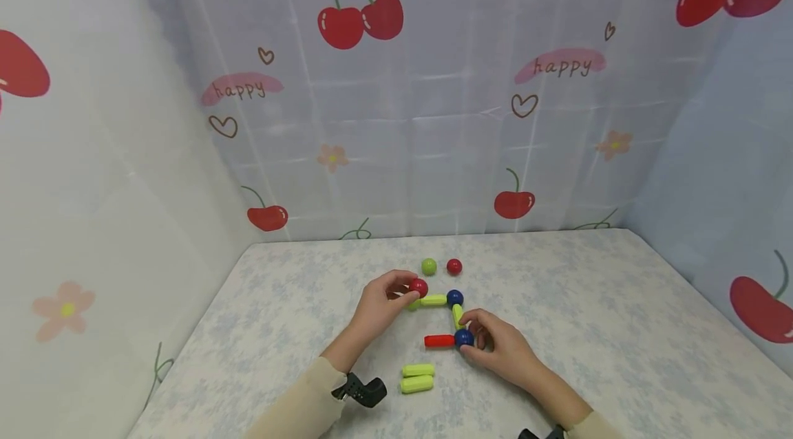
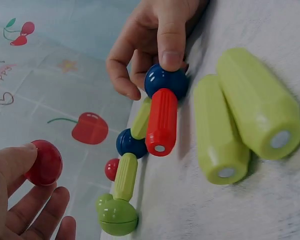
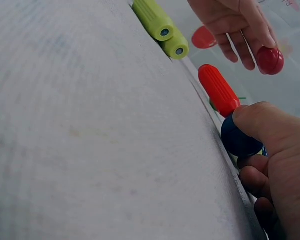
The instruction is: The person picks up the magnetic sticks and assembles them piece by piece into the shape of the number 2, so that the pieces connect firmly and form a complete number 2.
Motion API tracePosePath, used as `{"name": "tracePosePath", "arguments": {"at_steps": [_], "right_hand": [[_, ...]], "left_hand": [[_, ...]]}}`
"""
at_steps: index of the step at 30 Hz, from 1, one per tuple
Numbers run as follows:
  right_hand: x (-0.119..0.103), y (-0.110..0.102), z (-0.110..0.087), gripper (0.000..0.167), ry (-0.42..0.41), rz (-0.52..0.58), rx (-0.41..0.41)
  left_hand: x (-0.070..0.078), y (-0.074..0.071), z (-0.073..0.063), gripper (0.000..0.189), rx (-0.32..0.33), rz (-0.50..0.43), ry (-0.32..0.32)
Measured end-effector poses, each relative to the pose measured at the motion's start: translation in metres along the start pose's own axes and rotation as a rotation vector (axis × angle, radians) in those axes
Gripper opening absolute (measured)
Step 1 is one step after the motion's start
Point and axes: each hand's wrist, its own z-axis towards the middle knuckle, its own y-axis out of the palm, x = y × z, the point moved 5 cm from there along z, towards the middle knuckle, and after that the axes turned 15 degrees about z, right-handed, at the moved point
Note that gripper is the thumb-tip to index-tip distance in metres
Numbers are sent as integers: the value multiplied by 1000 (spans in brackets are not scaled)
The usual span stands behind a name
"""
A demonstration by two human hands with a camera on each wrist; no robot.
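My left hand (image 1: 378, 303) pinches a red ball (image 1: 418, 287) between thumb and fingers, held up above the table. My right hand (image 1: 503, 348) grips a dark blue ball (image 1: 463, 338) with thumb and fingertips. From that ball a red magnetic rod (image 1: 438, 341) sticks out to the left. A yellow-green rod (image 1: 458, 316) runs back from it to a second blue ball (image 1: 455, 297). Another yellow-green rod (image 1: 434, 300) joins this one to a green ball (image 2: 118, 218), partly hidden by the left hand in the head view.
Two loose yellow-green rods (image 1: 417, 384) lie side by side near the front, between the forearms. A loose green ball (image 1: 429, 266) and a second red ball (image 1: 454, 266) sit behind the chain. A cherry-print curtain (image 1: 409, 184) stands along the table's (image 1: 297, 274) back edge.
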Motion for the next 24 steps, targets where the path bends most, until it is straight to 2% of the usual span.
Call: {"name": "tracePosePath", "arguments": {"at_steps": [4,11,18,24], "right_hand": [[-2,0,-1,33,-43,-12,-9],[-3,0,-1,30,-46,-29,0],[-4,0,-1,29,-43,-21,-4],[-4,0,-1,28,-40,-8,2]], "left_hand": [[-8,2,-14,30,-41,-10,-19],[-20,10,-32,33,-114,-11,-24],[-36,19,-42,33,-129,-50,-42],[-41,25,-45,32,-99,-43,-22]]}}
